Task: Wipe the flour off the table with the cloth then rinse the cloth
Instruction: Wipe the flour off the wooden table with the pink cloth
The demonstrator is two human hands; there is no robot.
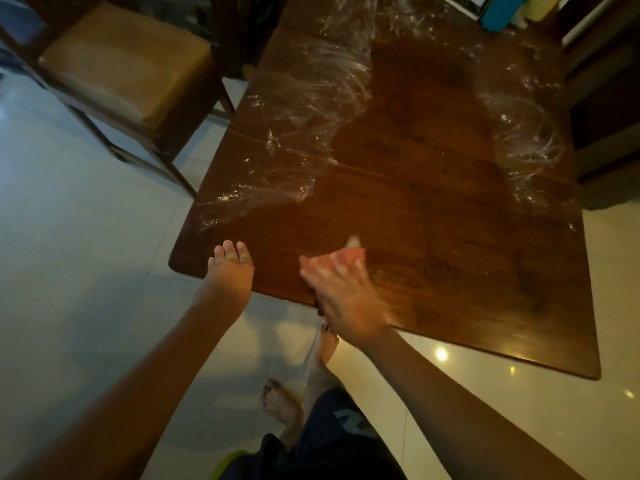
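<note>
The dark wooden table has white flour smears along its left side, and more flour on the right and at the far end. A clean dark band runs down the middle. My right hand, motion-blurred, presses a pinkish cloth flat on the table close to the near edge. My left hand is held at the near left corner edge, fingers straight and together, holding nothing.
A wooden chair with a tan cushion stands left of the table. A blue box and other items sit at the table's far end. Another chair is on the right. My bare feet stand on the glossy tiled floor.
</note>
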